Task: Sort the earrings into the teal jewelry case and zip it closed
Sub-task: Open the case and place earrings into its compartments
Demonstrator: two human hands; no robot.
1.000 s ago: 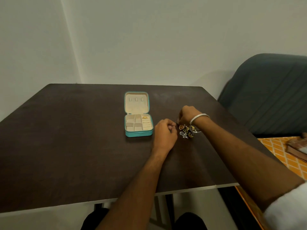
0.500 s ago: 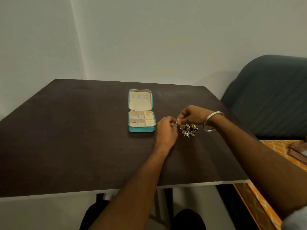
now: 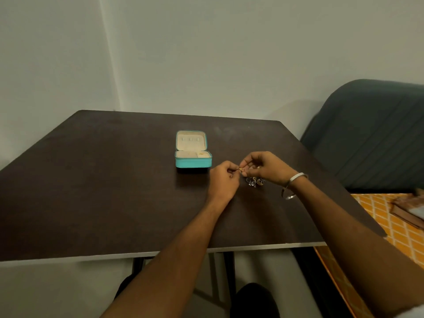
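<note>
I have 1 view, worn on the head, facing forward and down across the dark table (image 3: pixel 96 184) toward the wall corner at 11 o'clock. Both forearms reach in from 6 o'clock. The table's middle sits fairly near; a sofa (image 3: pixel 371 134) is at 2 o'clock.

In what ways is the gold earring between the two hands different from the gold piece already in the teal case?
The gold earring is held above the table, pinched by the left hand and the right hand; the gold piece lies in a compartment of the open teal case. The earring sits near the loose pile of earrings; the piece lies apart from it. Both look gold and small.
</note>
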